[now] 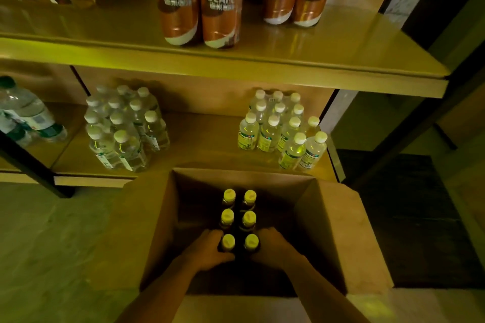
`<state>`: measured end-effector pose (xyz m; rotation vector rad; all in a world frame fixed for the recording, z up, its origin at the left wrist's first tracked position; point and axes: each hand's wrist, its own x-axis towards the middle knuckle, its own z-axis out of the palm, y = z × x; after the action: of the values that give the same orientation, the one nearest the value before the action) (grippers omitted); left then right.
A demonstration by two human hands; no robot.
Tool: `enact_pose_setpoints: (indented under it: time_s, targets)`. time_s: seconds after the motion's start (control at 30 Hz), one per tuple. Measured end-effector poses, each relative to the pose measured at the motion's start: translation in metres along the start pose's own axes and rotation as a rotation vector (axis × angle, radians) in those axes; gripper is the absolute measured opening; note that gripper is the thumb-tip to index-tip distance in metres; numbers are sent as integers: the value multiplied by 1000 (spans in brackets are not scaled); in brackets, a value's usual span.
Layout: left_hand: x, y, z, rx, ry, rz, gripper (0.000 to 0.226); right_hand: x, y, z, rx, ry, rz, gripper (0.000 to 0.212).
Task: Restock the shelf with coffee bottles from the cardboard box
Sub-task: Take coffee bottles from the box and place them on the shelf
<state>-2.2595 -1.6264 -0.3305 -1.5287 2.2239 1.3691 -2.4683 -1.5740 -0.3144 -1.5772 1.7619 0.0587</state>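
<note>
1. Nearest to us, our left hand and right hand reach down into the open cardboard box on the floor.
2. The left hand closes around the near left coffee bottle; the right hand closes around the near right coffee bottle. Both bottles stand upright inside the box.
3. Behind them we see 4 more yellow-capped bottles in 2 rows, all upright and close together.
4. Beyond the box, the lower shelf carries a pack of clear water bottles on the left and a group of yellow-labelled bottles on the right, well apart.
5. Farthest, the upper shelf holds 4 coffee bottles marked NESCAFE, in 2 pairs, with bare shelf on the left of them.
</note>
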Motion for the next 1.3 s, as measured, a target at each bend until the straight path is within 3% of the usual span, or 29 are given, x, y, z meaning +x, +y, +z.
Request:
enact_pose_setpoints:
  time_s: [0.2,0.37,0.7,0.87,1.07,1.3]
  targets:
    - [-14,19,-9,23,15,98,27,-11,-9,-11,-25,40,5,35]
    - [-34,38,-33,-29,91,167,39,-38,-16,-35,107,163,-57,33]
    - [-107,134,-129,-134,226,327,35,-118,-67,-141,269,413,-223,43]
    - [-155,193,-173,-141,344,409,9,-166,-101,-198,274,605,-251,32]
    - [-194,245,-207,-211,475,546,30,-201,-125,-243,397,802,-328,23]
    - [-206,288,-234,-212,551,602,31,-216,-137,-281,375,909,-373,14]
